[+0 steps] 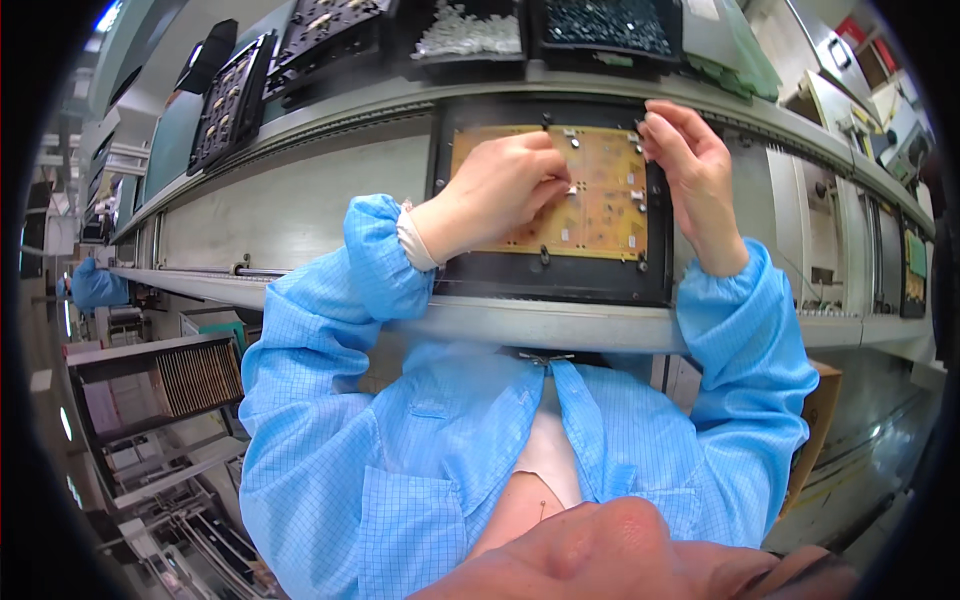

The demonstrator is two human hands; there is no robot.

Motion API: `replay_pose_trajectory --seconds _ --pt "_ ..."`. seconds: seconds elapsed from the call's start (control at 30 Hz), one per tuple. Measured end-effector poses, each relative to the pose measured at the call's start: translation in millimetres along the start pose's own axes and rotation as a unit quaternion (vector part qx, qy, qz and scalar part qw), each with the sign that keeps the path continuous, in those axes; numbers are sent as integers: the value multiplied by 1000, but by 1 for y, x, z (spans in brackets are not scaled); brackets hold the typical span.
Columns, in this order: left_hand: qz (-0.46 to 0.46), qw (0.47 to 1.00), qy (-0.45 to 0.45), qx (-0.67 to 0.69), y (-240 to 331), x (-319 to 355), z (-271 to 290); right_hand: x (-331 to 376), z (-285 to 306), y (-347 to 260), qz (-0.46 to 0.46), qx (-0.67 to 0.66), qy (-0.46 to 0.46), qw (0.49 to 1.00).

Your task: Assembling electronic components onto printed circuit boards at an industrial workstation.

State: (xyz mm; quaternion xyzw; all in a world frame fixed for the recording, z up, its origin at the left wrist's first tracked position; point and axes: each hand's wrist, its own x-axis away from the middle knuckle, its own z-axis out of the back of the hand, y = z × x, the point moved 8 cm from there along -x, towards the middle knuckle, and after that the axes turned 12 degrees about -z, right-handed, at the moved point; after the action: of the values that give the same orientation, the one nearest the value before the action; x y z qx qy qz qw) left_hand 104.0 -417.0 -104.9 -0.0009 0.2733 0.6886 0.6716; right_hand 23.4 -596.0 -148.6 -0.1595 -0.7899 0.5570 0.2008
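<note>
Pinching low over a crowded circuit board

Nearest, the gathered cuff of the left sleeve point(385, 265) and the white wristband point(412, 240) sit by the left edge of the black carrier point(560, 282); a low sweep of that wrist could jog it. Within the carrier lies the orange circuit board point(610, 222), partly covered by the left hand point(495, 190). A slanted pinch could leave a part crooked, and the palm could knock pieces it hides. Beyond the far rail point(580, 84), loose white parts point(470, 35) and dark blue parts point(605, 27) lie in neighbouring trays, so a careless reach could bring the wrong piece.

The left fingers are drawn narrowly together near the board's middle, at a small white component point(572, 190); whether they grip it or only touch it, I cannot tell. The right hand point(700, 165) hangs by the far right corner, thumb and forefinger nearly meeting; anything between them is too small to make out.
</note>
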Motion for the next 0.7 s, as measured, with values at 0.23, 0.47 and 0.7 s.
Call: replay_pose_trajectory --seconds 0.23,0.47,0.7 --pt "66 959 112 -252 -124 -33 88 10 -4 2 -69 57 -91 992" --pt "146 970 -7 -193 -174 -59 70 29 -23 4 -137 116 -112 977" --pt "128 983 36 -131 -166 -60 75 40 -32 9 -190 143 -117 964"
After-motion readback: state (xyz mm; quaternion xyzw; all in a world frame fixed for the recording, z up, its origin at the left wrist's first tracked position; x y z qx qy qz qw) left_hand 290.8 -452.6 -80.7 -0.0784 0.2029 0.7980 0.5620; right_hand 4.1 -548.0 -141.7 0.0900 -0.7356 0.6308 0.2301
